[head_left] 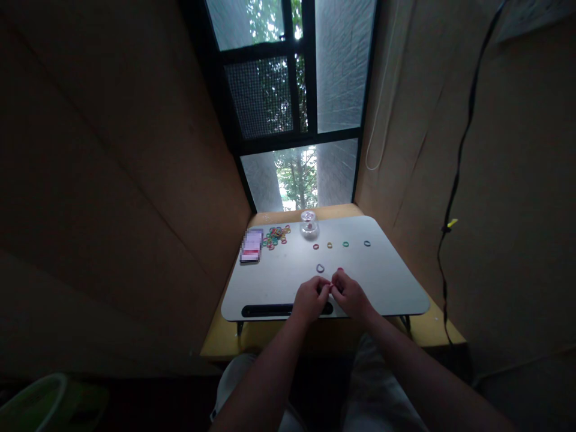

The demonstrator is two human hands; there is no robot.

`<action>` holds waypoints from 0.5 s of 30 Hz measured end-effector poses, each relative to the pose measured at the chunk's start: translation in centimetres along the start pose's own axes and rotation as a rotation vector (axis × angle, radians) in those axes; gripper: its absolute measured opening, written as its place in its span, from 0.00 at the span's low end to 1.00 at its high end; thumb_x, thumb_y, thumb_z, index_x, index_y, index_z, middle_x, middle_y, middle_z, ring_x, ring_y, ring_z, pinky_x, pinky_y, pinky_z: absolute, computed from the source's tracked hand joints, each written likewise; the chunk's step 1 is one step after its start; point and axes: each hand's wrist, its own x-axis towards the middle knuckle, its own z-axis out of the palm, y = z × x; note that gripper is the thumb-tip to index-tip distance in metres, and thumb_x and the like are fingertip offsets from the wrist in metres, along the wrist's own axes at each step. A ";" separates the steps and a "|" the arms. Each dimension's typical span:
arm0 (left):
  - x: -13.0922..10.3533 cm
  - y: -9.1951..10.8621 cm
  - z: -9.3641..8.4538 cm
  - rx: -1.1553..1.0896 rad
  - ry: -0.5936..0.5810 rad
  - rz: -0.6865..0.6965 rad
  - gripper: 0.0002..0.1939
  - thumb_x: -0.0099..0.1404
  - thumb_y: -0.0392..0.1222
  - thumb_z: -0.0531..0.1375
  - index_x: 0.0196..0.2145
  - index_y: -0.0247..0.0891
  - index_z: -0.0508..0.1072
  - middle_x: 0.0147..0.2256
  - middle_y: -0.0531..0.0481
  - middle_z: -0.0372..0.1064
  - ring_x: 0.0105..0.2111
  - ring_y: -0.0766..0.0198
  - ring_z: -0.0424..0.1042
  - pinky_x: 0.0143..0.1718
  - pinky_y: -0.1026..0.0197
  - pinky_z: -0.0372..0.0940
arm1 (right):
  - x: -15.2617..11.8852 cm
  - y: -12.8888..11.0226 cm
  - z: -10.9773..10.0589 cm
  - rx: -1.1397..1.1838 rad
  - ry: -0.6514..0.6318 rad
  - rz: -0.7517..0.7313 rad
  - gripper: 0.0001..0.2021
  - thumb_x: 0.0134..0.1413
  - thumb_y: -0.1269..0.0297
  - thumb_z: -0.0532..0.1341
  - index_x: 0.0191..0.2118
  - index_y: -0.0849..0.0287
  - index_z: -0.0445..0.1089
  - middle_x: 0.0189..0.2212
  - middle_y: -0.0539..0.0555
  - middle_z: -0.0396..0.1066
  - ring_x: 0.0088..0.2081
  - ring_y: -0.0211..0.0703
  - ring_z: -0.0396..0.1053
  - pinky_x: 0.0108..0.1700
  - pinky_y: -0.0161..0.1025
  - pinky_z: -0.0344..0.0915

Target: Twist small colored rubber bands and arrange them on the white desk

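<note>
Over the front part of a white folding table [279,282], my left hand [311,298] and my right hand [351,294] meet, fingertips pinched close together. A small pinkish thing shows between them, too small to make out. Just beyond my fingers lies a grey-purple band [320,268]. Farther back, a red band [315,246], a yellow band [330,245], a green band [345,244] and a dark blue band [367,243] form a row. A pile of coloured bands [275,237] lies at the back left. Right of the pile stands a clear jar [309,227].
A phone [251,246] lies at the table's left edge. Along the front edge runs a black slot [267,310], partly behind my left hand. A window [299,174] rises behind the table, and a dark cable [459,156] hangs at the right.
</note>
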 end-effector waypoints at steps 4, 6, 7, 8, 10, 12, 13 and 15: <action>0.0 0.1 -0.1 0.006 -0.020 0.021 0.14 0.65 0.47 0.53 0.40 0.40 0.75 0.31 0.51 0.74 0.29 0.66 0.69 0.32 0.64 0.61 | 0.0 -0.2 -0.2 0.041 -0.014 -0.023 0.02 0.49 0.71 0.54 0.29 0.57 0.61 0.21 0.45 0.59 0.24 0.35 0.57 0.29 0.33 0.54; 0.0 0.2 -0.2 0.013 -0.031 0.029 0.15 0.65 0.47 0.53 0.41 0.40 0.75 0.30 0.50 0.74 0.29 0.66 0.69 0.32 0.64 0.61 | 0.0 -0.2 -0.2 0.071 -0.017 -0.020 0.03 0.49 0.71 0.54 0.30 0.57 0.63 0.22 0.46 0.61 0.24 0.35 0.59 0.29 0.33 0.56; 0.0 0.2 -0.2 0.014 -0.040 0.034 0.15 0.64 0.47 0.53 0.41 0.40 0.75 0.30 0.51 0.73 0.28 0.66 0.69 0.31 0.64 0.60 | 0.0 -0.1 -0.2 0.084 -0.015 -0.018 0.03 0.49 0.71 0.54 0.30 0.57 0.64 0.22 0.46 0.63 0.25 0.35 0.60 0.30 0.33 0.56; 0.0 0.3 -0.3 0.013 -0.049 0.040 0.15 0.64 0.46 0.53 0.41 0.39 0.75 0.29 0.51 0.73 0.28 0.66 0.68 0.31 0.64 0.60 | 0.0 -0.1 -0.2 0.092 -0.014 -0.018 0.04 0.49 0.71 0.54 0.31 0.57 0.64 0.23 0.46 0.63 0.25 0.36 0.60 0.30 0.33 0.57; 0.0 0.4 -0.3 0.008 -0.059 0.048 0.14 0.63 0.46 0.54 0.41 0.39 0.76 0.29 0.51 0.73 0.27 0.67 0.68 0.30 0.65 0.59 | 0.0 0.0 -0.2 0.096 -0.015 -0.019 0.03 0.50 0.70 0.54 0.30 0.57 0.64 0.23 0.47 0.63 0.25 0.36 0.61 0.30 0.33 0.57; 0.0 0.5 -0.3 0.006 -0.052 0.041 0.14 0.63 0.46 0.54 0.38 0.39 0.76 0.29 0.51 0.73 0.26 0.67 0.67 0.29 0.65 0.59 | 0.0 0.0 -0.2 0.089 -0.023 -0.022 0.02 0.51 0.69 0.54 0.30 0.57 0.63 0.22 0.46 0.62 0.25 0.36 0.61 0.30 0.33 0.58; 0.1 0.5 -0.3 0.010 -0.046 0.032 0.14 0.63 0.47 0.54 0.36 0.38 0.76 0.28 0.51 0.73 0.26 0.67 0.67 0.29 0.65 0.58 | 0.0 -0.1 -0.3 0.086 -0.028 -0.022 0.02 0.51 0.68 0.54 0.30 0.57 0.63 0.22 0.46 0.62 0.25 0.36 0.60 0.30 0.33 0.58; 0.1 0.4 -0.3 0.019 -0.035 0.008 0.14 0.63 0.48 0.54 0.34 0.37 0.76 0.26 0.51 0.72 0.25 0.68 0.66 0.27 0.65 0.57 | -0.1 -0.1 -0.3 0.085 -0.031 -0.022 0.02 0.51 0.68 0.54 0.30 0.57 0.63 0.22 0.46 0.62 0.24 0.36 0.60 0.30 0.33 0.58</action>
